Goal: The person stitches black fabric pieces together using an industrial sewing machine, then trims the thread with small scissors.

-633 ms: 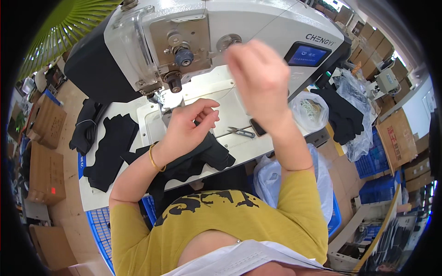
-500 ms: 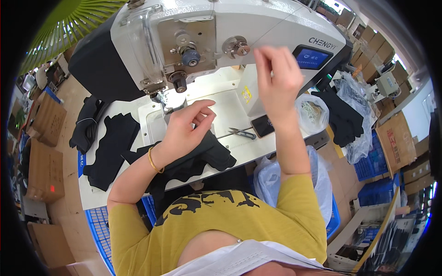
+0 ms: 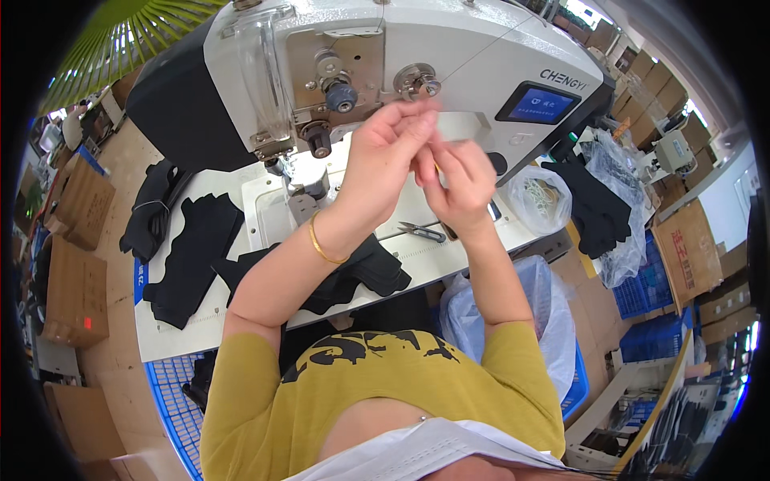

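In front of the grey-white sewing machine (image 3: pixel 469 60), my left hand (image 3: pixel 387 156) and my right hand (image 3: pixel 461 188) meet, fingertip to fingertip. Both have their fingers pinched together. Whatever is between them is too small and blurred to make out. Just above the fingers is a round metal thread tensioner (image 3: pixel 417 82) on the machine's front. Below my left forearm, a stack of black cut fabric pieces (image 3: pixel 365 272) lies on the white table (image 3: pixel 220 321). A pair of thread snips (image 3: pixel 423 232) rests beside it, under my hands.
More black fabric pieces (image 3: pixel 192 260) and a tied black bundle (image 3: pixel 152 208) lie at the left. On the right sit a clear bag of thread scraps (image 3: pixel 541 199) and black fabric (image 3: pixel 593 204). A plastic-lined blue basket (image 3: pixel 573 389) stands below the table edge. Cartons (image 3: pixel 76 293) line the left.
My left hand has risen and moved right, away from over the fabric. My right hand has come down and left, and the two now meet. The phone is now mostly hidden.
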The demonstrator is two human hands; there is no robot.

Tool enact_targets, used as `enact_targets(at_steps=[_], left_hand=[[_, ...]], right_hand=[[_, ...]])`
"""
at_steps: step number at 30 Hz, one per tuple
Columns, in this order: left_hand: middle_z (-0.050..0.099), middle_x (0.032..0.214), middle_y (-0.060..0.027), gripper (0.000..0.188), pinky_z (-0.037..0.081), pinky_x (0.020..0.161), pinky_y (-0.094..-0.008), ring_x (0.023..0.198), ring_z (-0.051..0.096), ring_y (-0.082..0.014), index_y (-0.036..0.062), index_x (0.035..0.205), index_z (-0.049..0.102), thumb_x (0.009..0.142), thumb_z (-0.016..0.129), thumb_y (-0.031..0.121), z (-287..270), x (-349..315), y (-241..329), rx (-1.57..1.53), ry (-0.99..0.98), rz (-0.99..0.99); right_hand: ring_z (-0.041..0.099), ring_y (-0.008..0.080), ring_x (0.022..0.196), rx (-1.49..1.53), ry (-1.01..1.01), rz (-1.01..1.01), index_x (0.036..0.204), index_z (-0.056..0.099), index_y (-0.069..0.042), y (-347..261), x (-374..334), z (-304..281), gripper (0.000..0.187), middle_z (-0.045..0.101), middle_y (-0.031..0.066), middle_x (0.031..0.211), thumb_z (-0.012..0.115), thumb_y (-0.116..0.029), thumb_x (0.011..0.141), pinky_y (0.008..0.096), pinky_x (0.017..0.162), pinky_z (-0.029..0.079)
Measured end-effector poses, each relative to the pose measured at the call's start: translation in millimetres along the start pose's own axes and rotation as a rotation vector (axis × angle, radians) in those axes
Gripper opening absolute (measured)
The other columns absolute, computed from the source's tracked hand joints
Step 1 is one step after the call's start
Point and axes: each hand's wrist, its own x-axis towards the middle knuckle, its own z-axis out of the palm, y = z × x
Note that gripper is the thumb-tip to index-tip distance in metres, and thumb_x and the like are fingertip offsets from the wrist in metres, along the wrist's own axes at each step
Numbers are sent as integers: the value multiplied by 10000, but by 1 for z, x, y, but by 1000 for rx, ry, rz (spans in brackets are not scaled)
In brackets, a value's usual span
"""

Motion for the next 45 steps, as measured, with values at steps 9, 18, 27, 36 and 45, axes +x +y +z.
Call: enact_targets(at_steps=[9, 18, 27, 36, 45], left_hand=[[622, 666, -67, 97, 466, 491, -277, 539, 593, -125, -4, 972, 610, 973, 543, 66, -10, 7, -23, 521, 173, 409], [651, 688, -85, 86, 478, 495, -280, 536, 624, -133, -20, 930, 601, 953, 580, 61, -16, 4, -17, 766, 174, 539], [634, 641, -113, 120, 474, 491, -347, 533, 643, -235, -8, 815, 541, 920, 585, 30, -11, 9, -16, 799, 181, 658], [624, 667, -118, 40, 487, 525, -353, 573, 639, -223, 9, 869, 564, 893, 595, 7, -13, 17, -27, 951, 176, 730], [675, 660, -61, 100, 458, 458, -238, 506, 612, -88, 5, 874, 613, 953, 587, 61, -11, 15, -18, 922, 164, 606]], right_hand=[[544, 98, 696, 377, -26, 409, 920, 723, 16, -20, 63, -1, 85, 652, 41, 828, 704, -14, 843, 216, 629, 420], [555, 118, 708, 225, 62, 320, 884, 697, 11, -13, 61, 3, 80, 632, 45, 803, 716, 38, 811, 246, 591, 419], [580, 92, 819, 437, 107, 573, 937, 669, 34, 10, 41, 9, 44, 648, 41, 946, 658, 0, 910, 225, 718, 459], [580, 104, 827, 475, 117, 599, 924, 688, 29, 17, 40, 5, 42, 650, 52, 910, 668, 4, 897, 226, 727, 457], [522, 95, 733, 597, 123, 572, 898, 698, 0, 15, 42, 10, 110, 634, 25, 842, 738, -96, 863, 237, 663, 415]])
